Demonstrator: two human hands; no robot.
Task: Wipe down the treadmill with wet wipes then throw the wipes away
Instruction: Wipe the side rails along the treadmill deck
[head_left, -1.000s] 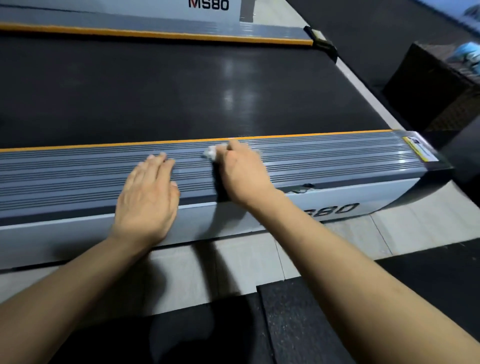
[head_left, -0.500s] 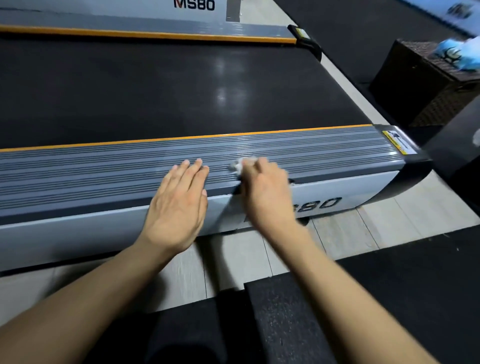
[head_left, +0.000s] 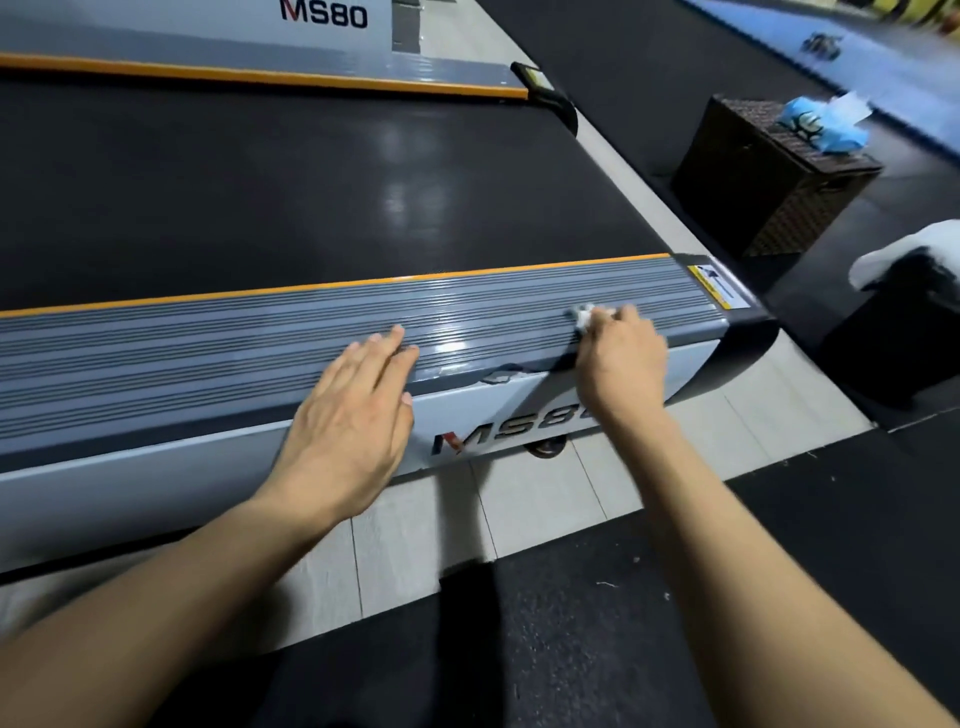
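Note:
The treadmill's grey ribbed side rail (head_left: 208, 353) runs across the view, with an orange stripe along its far edge and the black belt (head_left: 260, 182) beyond it. My right hand (head_left: 621, 358) presses a small white wet wipe (head_left: 584, 314) onto the rail close to its right end; only a corner of the wipe shows past my fingers. My left hand (head_left: 353, 415) lies flat, fingers slightly apart, on the rail's near edge to the left, holding nothing.
A dark wicker box (head_left: 769, 192) at the right carries a blue wet-wipe pack (head_left: 821, 124). A black bin (head_left: 904, 332) with a white liner stands right of the treadmill's end. Pale floor tiles and black rubber mats lie under my arms.
My right hand has slid the wipe along the rail to the right, toward its end. My left hand has followed to the right along the rail's near edge.

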